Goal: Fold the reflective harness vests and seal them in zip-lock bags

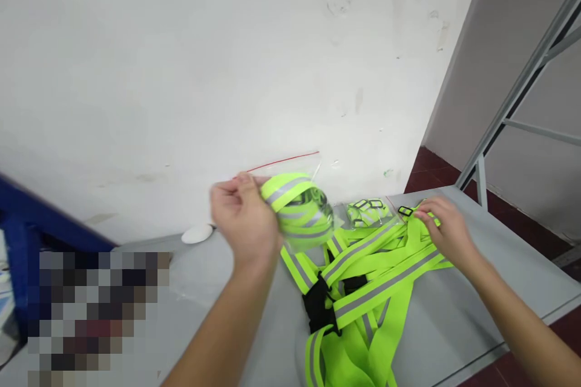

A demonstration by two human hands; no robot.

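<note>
My left hand pinches the edge of a clear zip bag with a red seal line, raised in front of the wall. Inside this bag of reflective straps is a coiled neon-yellow band with grey stripes. At the right, the fingers of my right hand close on the end of a neon-yellow reflective strap. Loose reflective straps lie tangled on the table between my arms, joined by black pieces. Behind them, near the wall, sits a second bag of straps with black buckles.
The grey table stands against a white wall. A white oval object lies by the wall. A metal frame rises at the right; a blue frame stands at the left beside a blurred-out patch.
</note>
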